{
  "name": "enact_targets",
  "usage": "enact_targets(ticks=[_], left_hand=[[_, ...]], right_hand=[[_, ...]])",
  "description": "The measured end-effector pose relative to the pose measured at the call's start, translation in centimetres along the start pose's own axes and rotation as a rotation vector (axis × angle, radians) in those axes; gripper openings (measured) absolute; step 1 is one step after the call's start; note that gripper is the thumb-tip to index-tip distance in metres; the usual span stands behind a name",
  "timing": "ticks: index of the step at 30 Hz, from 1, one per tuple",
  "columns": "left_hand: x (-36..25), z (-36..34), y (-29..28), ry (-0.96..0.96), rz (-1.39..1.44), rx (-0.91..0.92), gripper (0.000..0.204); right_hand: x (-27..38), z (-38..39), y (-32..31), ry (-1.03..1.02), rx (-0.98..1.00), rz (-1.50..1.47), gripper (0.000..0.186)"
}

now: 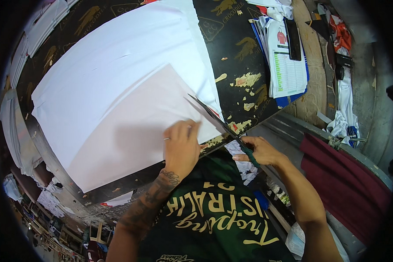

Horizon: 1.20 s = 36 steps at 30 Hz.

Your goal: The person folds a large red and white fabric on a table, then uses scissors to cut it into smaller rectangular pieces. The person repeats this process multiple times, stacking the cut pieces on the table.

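A pale pink sheet (118, 135), paper or cloth, lies over white cloth (131, 52) at the table's near edge. My left hand (181, 142), a ring on one finger, bears on the sheet near its right corner; its fingers are curled and pressed together on it. In my right hand (262, 150) is a pair of scissors (231, 132) with green-wrapped handles. Their long dark blades are apart and point up and left across the sheet's right edge. A bit of red shows beside the blades. The left fingertips are partly hidden.
The dark printed tabletop (231, 43) has worn, peeling patches. At the right stand stacked papers (288, 72) with a dark phone (294, 41) on top. Maroon cloth (340, 187) hangs over a rail at the right. White cloth stacks (43, 28) line the far left.
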<state>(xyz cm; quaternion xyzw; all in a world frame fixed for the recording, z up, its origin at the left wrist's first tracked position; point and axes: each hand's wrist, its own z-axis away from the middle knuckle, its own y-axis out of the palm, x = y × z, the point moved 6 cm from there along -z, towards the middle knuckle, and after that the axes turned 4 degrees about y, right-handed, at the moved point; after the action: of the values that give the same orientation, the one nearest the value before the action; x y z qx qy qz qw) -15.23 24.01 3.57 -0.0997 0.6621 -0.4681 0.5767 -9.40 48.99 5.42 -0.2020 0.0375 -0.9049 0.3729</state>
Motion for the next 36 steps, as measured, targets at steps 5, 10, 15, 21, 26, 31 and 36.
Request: enact_targets(ticks=[5,10,15,21,26,31,36], left_hand=[[-0.1,0.1,-0.3,0.156,0.055,-0.003,0.057],[1.3,-0.1,-0.3,0.099,0.043,0.026,0.056],[1.4,-0.1,-0.5,0.099,0.05,0.038,0.055],[1.2,-0.3,-0.6,0.088,0.018,0.064,0.057],[1.1,-0.4,-1.1,0.11,0.042,0.059,0.058],[1.5,-0.5,-1.0,0.079,0.088,0.043,0.057],[1.5,-0.7,-1.0,0.05,0.089,-0.033,0.051]], right_hand=[[-0.2,-0.3,0.5,-0.034,-0.013,-0.039,0.063],[1.2,-1.5,0.6,-0.031,-0.051,-0.078,0.062],[3.0,-2.7,0.7,-0.044,-0.102,-0.091,0.056],[3.6,-3.3,1.3,-0.02,-0.101,-0.056,0.062],[6.1,-4.3,2.3,-0.064,-0.091,-0.09,0.071],[8.3,-4.8,2.3,-0.022,-0.128,-0.167,0.059],[9.2,-6.3,3.0,0.043,-0.129,-0.166,0.067]])
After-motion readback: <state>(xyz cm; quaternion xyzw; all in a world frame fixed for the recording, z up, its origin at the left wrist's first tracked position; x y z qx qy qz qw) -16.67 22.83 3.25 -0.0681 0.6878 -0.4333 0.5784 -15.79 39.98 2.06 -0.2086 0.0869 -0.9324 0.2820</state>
